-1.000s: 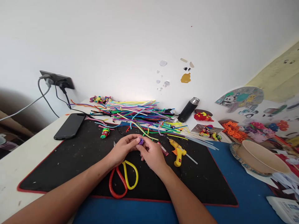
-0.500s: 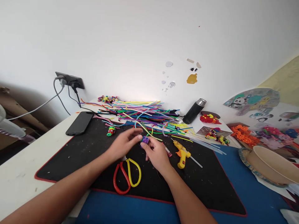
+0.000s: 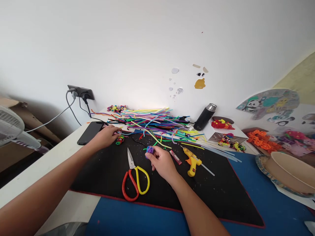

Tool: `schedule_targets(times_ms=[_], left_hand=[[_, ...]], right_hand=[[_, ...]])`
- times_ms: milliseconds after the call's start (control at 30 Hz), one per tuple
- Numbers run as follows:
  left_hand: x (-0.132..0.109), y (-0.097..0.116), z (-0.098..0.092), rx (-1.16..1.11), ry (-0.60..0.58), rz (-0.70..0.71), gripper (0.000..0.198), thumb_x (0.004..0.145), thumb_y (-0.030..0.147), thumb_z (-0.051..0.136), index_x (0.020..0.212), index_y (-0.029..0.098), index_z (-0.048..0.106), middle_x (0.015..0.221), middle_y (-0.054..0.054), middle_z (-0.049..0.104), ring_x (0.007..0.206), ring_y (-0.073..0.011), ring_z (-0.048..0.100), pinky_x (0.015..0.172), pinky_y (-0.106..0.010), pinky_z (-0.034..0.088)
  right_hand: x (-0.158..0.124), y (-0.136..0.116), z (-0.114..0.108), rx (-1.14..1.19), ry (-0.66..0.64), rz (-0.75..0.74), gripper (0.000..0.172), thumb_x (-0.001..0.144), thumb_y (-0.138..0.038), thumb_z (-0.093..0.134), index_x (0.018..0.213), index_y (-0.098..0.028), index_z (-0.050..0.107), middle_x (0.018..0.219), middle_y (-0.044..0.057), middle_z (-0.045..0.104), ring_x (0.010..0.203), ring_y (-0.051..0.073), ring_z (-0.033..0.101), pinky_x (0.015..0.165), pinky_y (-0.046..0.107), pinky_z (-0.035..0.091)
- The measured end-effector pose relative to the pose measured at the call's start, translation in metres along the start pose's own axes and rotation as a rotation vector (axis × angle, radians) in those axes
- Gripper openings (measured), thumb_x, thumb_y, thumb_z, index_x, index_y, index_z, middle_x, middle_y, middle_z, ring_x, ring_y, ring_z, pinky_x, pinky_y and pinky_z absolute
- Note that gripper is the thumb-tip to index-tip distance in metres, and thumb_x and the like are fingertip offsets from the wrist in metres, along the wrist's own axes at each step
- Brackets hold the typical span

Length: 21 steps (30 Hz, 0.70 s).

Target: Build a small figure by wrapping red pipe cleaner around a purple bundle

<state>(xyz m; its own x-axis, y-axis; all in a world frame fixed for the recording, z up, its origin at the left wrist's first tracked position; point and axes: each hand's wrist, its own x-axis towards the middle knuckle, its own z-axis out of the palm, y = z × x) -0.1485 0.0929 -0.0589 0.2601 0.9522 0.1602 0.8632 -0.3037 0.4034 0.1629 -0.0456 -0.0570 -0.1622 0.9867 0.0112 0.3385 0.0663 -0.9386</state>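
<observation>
My left hand (image 3: 107, 136) is stretched out to the back left of the black mat (image 3: 103, 173), just beside a small red and green pipe-cleaner figure (image 3: 120, 140). Its fingers are slightly curled and apart, and I see nothing held in them. Between thumb and fingers of my right hand (image 3: 162, 161) is a small purple and blue pipe-cleaner piece (image 3: 149, 150), held above the mat's middle. Scissors (image 3: 135, 175) with one red and one yellow handle lie between my forearms, their blades pointing away from me.
A heap of coloured pipe cleaners (image 3: 152, 119) lies along the wall. To the right are a yellow glue gun (image 3: 192, 162), a small red packet (image 3: 175, 157), a black flask (image 3: 205, 117) and a bowl (image 3: 292, 170). A phone (image 3: 90, 132) lies at left, near a fan (image 3: 11, 126).
My left hand has left the purple piece and moved left, next to the red and green figure. My right hand still holds the piece. The scissor blades are now uncovered.
</observation>
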Motion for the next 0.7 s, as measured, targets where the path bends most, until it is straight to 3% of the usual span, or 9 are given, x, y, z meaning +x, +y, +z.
schedule_targets(times_ms=[200,367,467,567,700], left_hand=[[-0.003,-0.01,0.006,-0.067,-0.046,0.057,0.055,0.086,0.067,0.05,0.103,0.026,0.082,0.123,-0.013,0.078,0.123,-0.0359,0.066,0.111,-0.044,0.049],[-0.008,-0.014,0.001,-0.105,-0.095,0.066,0.06,0.083,0.074,0.051,0.099,0.025,0.081,0.111,-0.013,0.078,0.106,-0.0358,0.071,0.098,-0.045,0.055],[-0.009,-0.009,-0.003,-0.165,-0.17,0.053,0.059,0.082,0.072,0.054,0.107,0.024,0.08,0.107,-0.011,0.078,0.096,-0.0331,0.072,0.09,-0.043,0.058],[-0.008,-0.002,-0.009,-0.242,-0.209,0.072,0.061,0.08,0.068,0.06,0.119,0.025,0.078,0.118,-0.012,0.078,0.107,-0.0344,0.071,0.099,-0.044,0.055],[-0.004,0.007,-0.02,-0.308,-0.305,0.127,0.053,0.08,0.063,0.065,0.118,0.029,0.08,0.129,-0.01,0.076,0.123,-0.035,0.067,0.111,-0.044,0.049]], right_hand=[[0.003,0.005,-0.003,-0.045,0.021,0.009,0.017,0.099,-0.04,0.064,0.096,-0.023,0.065,0.062,-0.007,0.059,0.046,0.012,0.06,0.053,0.023,0.043],[0.0,0.0,-0.002,-0.113,0.011,-0.013,0.019,0.099,-0.041,0.065,0.096,-0.023,0.067,0.059,-0.007,0.059,0.049,0.013,0.062,0.056,0.024,0.043],[-0.001,0.0,-0.002,-0.142,0.011,-0.015,0.019,0.1,-0.042,0.065,0.097,-0.023,0.067,0.059,-0.007,0.059,0.049,0.013,0.063,0.056,0.024,0.042],[-0.001,0.001,-0.002,-0.173,0.007,-0.012,0.019,0.1,-0.043,0.065,0.099,-0.024,0.068,0.06,-0.007,0.06,0.051,0.014,0.063,0.057,0.025,0.042],[-0.001,0.0,-0.003,-0.211,0.001,-0.009,0.02,0.1,-0.043,0.065,0.104,-0.024,0.07,0.062,-0.006,0.062,0.053,0.015,0.063,0.057,0.026,0.042]])
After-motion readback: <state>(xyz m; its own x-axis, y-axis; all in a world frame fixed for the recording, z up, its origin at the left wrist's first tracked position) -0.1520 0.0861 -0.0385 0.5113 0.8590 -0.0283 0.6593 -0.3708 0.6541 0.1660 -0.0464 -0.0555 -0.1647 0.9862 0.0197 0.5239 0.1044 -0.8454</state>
